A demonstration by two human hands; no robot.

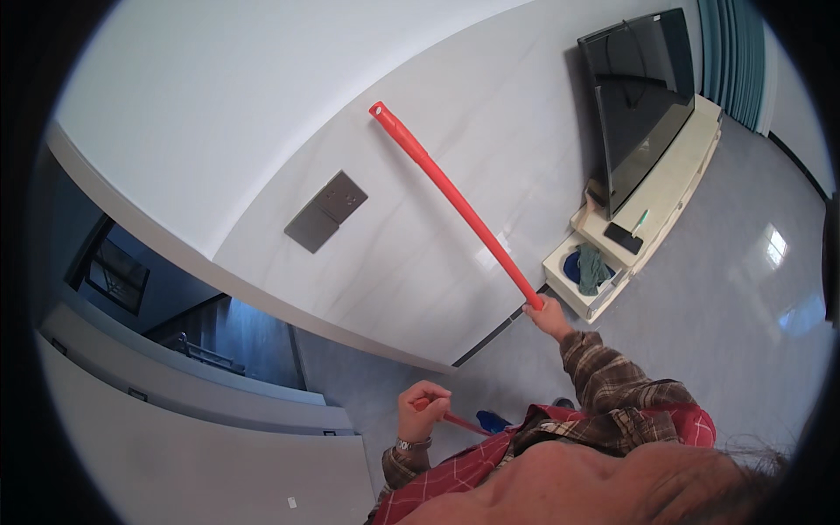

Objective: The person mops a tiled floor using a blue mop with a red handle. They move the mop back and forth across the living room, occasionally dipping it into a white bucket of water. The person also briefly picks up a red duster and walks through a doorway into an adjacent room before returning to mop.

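Observation:
My right hand (549, 317) grips a long red pole (459, 203) near its lower visible end. The pole slants up and to the left in front of a marbled wall panel (407, 262); its far end is a thicker grip with a hole. Close to my body, my left hand (423, 410) is closed around a second, thinner red handle (466, 423). That handle runs down towards a blue object (492, 422) near the floor, partly hidden by my clothes, so I cannot tell what it is. Any head on the long pole is out of sight.
A grey socket plate (327, 211) sits on the wall. To the right, a television (640, 98) stands above a cream TV cabinet (682, 167) bearing a dark phone-like slab (623, 238) and a green cloth (592, 269). A grey cabinet (216, 453) is at left.

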